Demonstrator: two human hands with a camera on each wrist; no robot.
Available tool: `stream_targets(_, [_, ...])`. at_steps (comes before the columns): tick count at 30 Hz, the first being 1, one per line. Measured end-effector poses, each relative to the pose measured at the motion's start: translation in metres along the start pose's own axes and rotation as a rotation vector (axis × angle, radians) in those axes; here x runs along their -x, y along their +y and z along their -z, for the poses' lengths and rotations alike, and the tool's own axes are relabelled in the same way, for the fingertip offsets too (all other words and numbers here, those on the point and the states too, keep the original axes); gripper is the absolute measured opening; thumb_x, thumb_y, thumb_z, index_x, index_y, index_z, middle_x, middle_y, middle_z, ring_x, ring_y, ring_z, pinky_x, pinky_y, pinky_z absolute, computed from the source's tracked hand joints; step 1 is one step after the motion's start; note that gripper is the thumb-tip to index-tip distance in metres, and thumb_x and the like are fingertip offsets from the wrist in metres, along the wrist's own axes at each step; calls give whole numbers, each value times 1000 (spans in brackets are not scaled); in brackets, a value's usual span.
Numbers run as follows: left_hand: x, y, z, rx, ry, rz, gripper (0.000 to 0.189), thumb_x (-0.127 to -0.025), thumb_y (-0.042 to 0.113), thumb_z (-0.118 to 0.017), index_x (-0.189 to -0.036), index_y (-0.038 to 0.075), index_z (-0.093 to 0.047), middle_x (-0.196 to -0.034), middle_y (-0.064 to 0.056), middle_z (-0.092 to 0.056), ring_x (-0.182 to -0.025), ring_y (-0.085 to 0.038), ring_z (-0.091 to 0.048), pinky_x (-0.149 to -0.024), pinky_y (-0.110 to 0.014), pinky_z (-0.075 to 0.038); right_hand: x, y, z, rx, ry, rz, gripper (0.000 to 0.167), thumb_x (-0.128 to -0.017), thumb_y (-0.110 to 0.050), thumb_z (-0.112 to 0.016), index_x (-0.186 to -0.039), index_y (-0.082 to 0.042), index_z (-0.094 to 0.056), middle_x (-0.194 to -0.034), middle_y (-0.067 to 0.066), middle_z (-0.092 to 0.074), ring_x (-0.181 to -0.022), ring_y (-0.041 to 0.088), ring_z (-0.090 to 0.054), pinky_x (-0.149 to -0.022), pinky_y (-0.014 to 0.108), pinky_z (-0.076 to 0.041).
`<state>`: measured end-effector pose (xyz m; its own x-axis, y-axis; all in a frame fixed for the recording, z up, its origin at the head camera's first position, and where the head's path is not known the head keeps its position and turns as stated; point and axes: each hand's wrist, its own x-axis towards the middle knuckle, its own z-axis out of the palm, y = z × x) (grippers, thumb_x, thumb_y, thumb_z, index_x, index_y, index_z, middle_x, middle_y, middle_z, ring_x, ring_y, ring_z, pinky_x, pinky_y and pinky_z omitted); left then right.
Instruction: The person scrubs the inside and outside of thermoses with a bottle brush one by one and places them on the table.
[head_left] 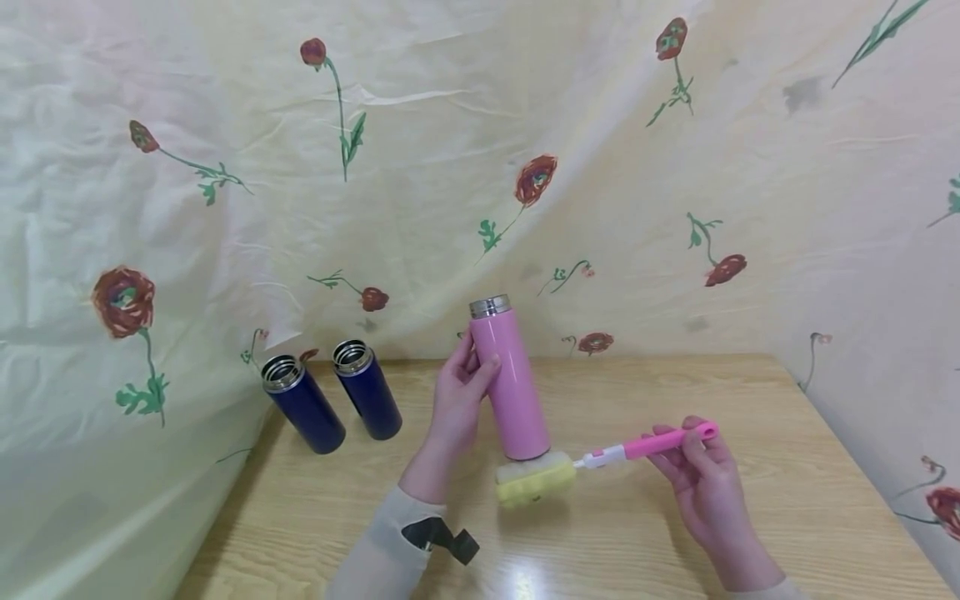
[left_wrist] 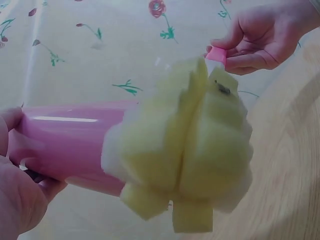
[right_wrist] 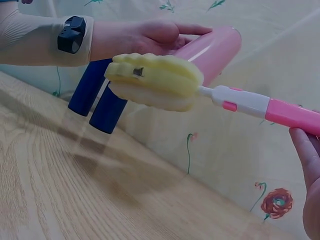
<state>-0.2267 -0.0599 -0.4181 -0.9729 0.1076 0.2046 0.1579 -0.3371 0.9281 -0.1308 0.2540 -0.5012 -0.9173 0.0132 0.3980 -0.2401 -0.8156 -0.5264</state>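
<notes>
My left hand [head_left: 459,396] grips a pink thermos bottle [head_left: 512,387] by its side and holds it tilted, its steel neck up. With my right hand [head_left: 705,487] I hold the pink handle of a sponge bottle brush [head_left: 534,478]. The brush's yellow and white sponge head sits at the base of the bottle; in the left wrist view the sponge [left_wrist: 185,145] covers the bottle's bottom end. From the right wrist view, the white and pink handle [right_wrist: 250,102] runs from the sponge to my right fingers.
Two dark blue thermos bottles [head_left: 305,406] [head_left: 369,392] stand without lids at the left of the wooden table [head_left: 637,542]. A cloth with printed flowers [head_left: 420,167] hangs behind the table and along its sides.
</notes>
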Motion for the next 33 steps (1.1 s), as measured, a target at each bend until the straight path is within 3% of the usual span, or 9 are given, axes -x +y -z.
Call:
stream_targets(11, [3,0,-1,-51,-13,16,78,-105,17,-71,-170,12,-27,-166,-16,-44,-145,-31,-52,-115,-45,-48,2,2,0,72,123,32,25,-114,0,-36,-117,0,-61,-115,22,-77,-110,31,-76,-97,42,-59])
stream_targets(19, [5,1,-3,-78,-20,19,79,-105,22,-72,-170,15,-28,-166,-13,-45,-145,-28,-53,-114,-44,-49,4,-2,-1,108,102,8,26,-115,-1,-35,-117,-1,-61,-115,20,-77,-108,30,-76,-96,40,-59])
stream_targets(26, [5,-1,-4,-82,-22,9,77,-104,16,-72,-169,15,-31,-164,-15,-47,-144,-31,-54,-114,-44,-49,4,-3,0,122,182,-5,22,-114,-1,-40,-116,-2,-61,-114,19,-77,-107,30,-77,-96,40,-59])
stream_targets(33, [6,-2,-4,-87,-18,10,76,-104,14,-71,-169,15,-31,-164,-15,-47,-145,-32,-53,-115,-44,-48,4,-5,2,169,142,-34,24,-115,-3,-37,-117,-3,-61,-114,18,-77,-107,29,-77,-96,39,-59])
